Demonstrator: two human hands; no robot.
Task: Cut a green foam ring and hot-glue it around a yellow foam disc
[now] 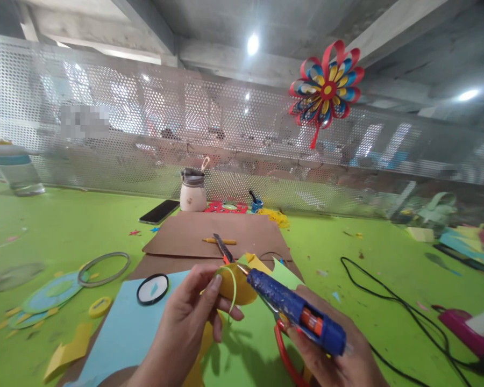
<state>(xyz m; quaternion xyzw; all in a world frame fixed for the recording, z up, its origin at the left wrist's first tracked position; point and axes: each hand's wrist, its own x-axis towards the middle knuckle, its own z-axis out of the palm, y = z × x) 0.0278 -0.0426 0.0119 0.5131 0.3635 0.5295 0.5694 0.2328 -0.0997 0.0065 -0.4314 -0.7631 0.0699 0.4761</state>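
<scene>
Between the thumb and fingers of my left hand (185,317) is a yellow paper disc (247,293). A thin light-green paper strip (234,290) curves across the disc, its lower end hanging below. My right hand (342,344) is closed around a blue hot glue gun (286,301), whose metal nozzle points left at the disc's upper edge; whether it touches is unclear. Red-handled scissors (283,352) show beneath the gun, and I cannot tell if my right fingers also hold them. Under both hands lie green paper (246,360) and light-blue paper (116,322).
On brown card (177,236) lie a utility knife (222,247) and a pencil (210,241). A phone (159,212) and a white jar (193,193) stand farther back. A black cord (391,295) loops at right near a magenta tool (463,333). Metal ring (104,269) lies left.
</scene>
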